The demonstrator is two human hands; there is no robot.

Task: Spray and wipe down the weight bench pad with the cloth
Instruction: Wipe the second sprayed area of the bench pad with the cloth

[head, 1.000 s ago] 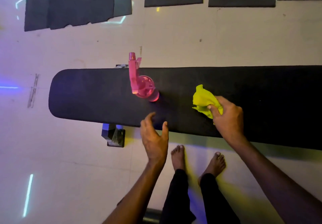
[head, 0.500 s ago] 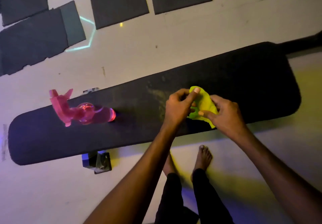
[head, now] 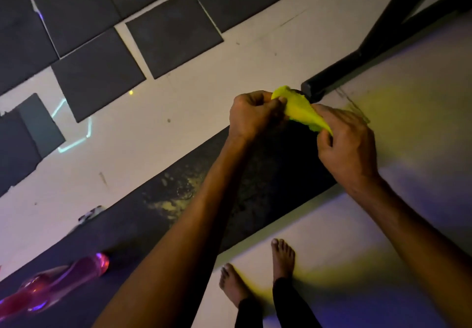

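While left hand (head: 251, 117) and right hand (head: 346, 146) both pinch yellow cloth (head: 300, 111) above far end of bench pad (head: 178, 215), fabric reads soft, light, limp; best bunched in palm. Pink spray bottle (head: 53, 284) lies on pad, lower left.

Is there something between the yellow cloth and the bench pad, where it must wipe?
Nothing visible does. Both hands, left hand and right hand, hold the yellow cloth above the bench pad. The pink spray bottle lies far along the pad.
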